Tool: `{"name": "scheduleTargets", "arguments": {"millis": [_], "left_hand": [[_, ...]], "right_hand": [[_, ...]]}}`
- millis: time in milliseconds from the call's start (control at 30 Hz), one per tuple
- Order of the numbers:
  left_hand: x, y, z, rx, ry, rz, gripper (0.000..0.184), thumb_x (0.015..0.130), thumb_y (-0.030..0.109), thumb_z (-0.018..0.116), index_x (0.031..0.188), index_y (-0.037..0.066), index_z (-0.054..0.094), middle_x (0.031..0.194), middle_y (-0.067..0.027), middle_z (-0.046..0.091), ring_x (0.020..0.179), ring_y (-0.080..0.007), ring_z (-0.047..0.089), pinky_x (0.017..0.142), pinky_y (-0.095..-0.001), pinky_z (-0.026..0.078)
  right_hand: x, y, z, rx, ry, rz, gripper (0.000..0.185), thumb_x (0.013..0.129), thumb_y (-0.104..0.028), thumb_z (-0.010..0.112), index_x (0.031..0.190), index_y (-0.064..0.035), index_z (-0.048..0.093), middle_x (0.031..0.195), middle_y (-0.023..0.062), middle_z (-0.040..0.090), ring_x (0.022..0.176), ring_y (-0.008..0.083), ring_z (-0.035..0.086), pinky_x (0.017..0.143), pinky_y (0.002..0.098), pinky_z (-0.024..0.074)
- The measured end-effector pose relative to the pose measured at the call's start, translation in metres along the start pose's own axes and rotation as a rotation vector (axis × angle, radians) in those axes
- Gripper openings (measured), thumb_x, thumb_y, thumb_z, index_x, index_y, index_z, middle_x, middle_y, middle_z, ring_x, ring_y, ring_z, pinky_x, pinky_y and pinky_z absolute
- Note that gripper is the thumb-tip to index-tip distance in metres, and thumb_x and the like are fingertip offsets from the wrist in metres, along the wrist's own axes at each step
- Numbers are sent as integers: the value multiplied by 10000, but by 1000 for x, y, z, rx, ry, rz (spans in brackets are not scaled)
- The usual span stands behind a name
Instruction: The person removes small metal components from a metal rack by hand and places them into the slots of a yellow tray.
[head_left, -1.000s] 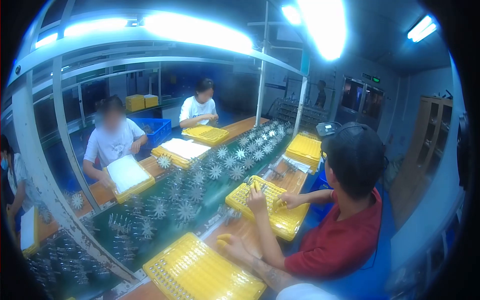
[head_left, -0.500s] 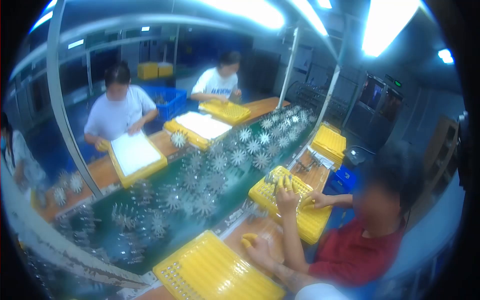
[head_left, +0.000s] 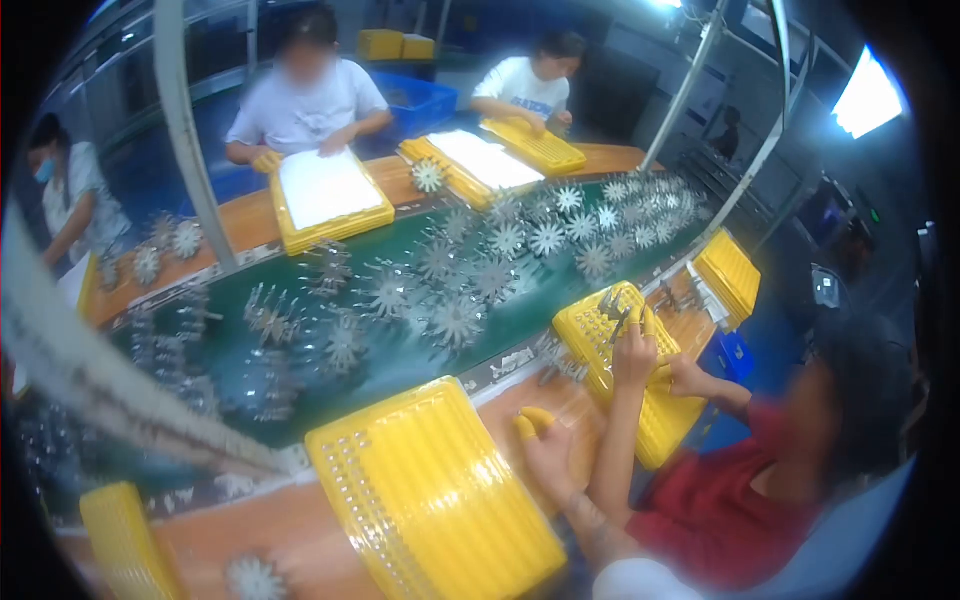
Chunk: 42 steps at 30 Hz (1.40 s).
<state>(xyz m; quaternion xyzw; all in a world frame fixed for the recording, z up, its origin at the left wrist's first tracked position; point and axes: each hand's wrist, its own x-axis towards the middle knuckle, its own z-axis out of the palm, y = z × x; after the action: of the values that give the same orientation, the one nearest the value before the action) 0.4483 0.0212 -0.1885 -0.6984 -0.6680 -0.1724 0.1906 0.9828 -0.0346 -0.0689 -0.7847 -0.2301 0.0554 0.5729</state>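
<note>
My right hand, with yellow finger covers, reaches in from the lower right. Its thumb and finger are spread, and I see nothing held between them. The hand is over the wooden worktop, just right of a large yellow tray. Rows of small shiny metal pieces fill the left part of this tray. A metal part with many prongs lies beyond my hand. My left hand is out of view.
A green conveyor carries many spiky metal wheels. A co-worker in a red shirt handles parts over another yellow tray close to my right arm. Several people sit across the belt. A white post slants at the left.
The view has swung right and down, bringing a wheel and a smaller yellow tray into sight at lower left. My right hand's thumb and finger show farther apart.
</note>
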Motion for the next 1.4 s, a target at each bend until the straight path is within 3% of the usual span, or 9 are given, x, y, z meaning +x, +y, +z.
{"name": "scheduleTargets", "arguments": {"millis": [67, 133, 200, 367, 467, 567, 800, 967, 1400], "left_hand": [[4, 4, 13, 75, 27, 215, 262, 1021, 151, 625, 1207, -6, 723, 1328, -200, 674, 1227, -315, 626, 1032, -458, 521], [46, 36, -39, -551, 273, 52, 175, 1017, 47, 598, 1124, -74, 666, 984, -181, 711, 856, -315, 697, 773, -390, 563], [52, 45, -53, -781, 121, -67, 198, 1028, 110, 598, 1129, -40, 678, 1071, -245, 698, 983, -434, 654, 877, -487, 519], [60, 55, -67, -758, 119, -71, 191, 1025, 87, 602, 1143, -52, 660, 1080, -236, 697, 1002, -416, 663, 893, -452, 523], [62, 55, -63, -772, 145, -64, 189, 1011, 94, 622, 1142, -35, 663, 1044, -213, 708, 974, -411, 667, 861, -458, 524], [62, 54, -73, -731, 154, -77, 179, 996, 84, 632, 1136, -22, 666, 1036, -195, 713, 958, -406, 668, 825, -462, 526], [70, 58, -84, -757, 175, 7, 154, 963, 35, 639, 1106, -17, 663, 1014, -193, 708, 890, -410, 661, 769, -477, 520], [71, 57, -84, -765, 203, 11, 150, 945, 6, 633, 1090, -21, 660, 987, -197, 699, 862, -406, 655, 749, -478, 515], [69, 55, -88, -741, 128, -2, 150, 912, -2, 641, 1061, -18, 657, 944, -196, 687, 827, -409, 636, 725, -485, 504]], "right_hand": [[14, -8, -7, 104, 15, -66, 215, 931, -65, 749, 1142, -22, 750, 951, 42, 766, 806, 73, 667, 719, 246, 547], [9, -3, -8, 36, -25, -76, 237, 941, -53, 732, 1170, 6, 731, 994, 50, 763, 865, 94, 688, 769, 255, 559], [12, 14, -3, 191, -29, -55, 241, 945, -49, 725, 1176, 17, 723, 1010, 59, 761, 876, 104, 693, 776, 259, 563], [18, 16, -7, 240, -75, -56, 229, 955, -31, 704, 1178, 19, 719, 1032, 80, 758, 896, 114, 700, 772, 252, 568], [13, -3, -9, 431, -164, 177, 232, 951, -13, 697, 1181, 8, 722, 1025, 79, 758, 870, 105, 693, 734, 227, 553], [3, -19, -3, 545, -214, -14, 235, 953, -7, 690, 1185, 9, 721, 1031, 75, 752, 820, 91, 674, 692, 186, 511], [-8, -97, 60, 118, -409, -508, 192, 871, -21, 750, 1053, -59, 791, 874, 48, 645, 727, 134, 611, 616, 287, 462], [-20, -111, 116, -402, -584, -735, 160, 783, -43, 688, 924, -18, 759, 906, 176, 642, 813, 359, 665, 719, 464, 532], [-20, -131, 140, -663, -683, -834, 125, 740, -22, 667, 823, -23, 760, 916, 169, 679, 889, 362, 691, 772, 461, 560]]}}
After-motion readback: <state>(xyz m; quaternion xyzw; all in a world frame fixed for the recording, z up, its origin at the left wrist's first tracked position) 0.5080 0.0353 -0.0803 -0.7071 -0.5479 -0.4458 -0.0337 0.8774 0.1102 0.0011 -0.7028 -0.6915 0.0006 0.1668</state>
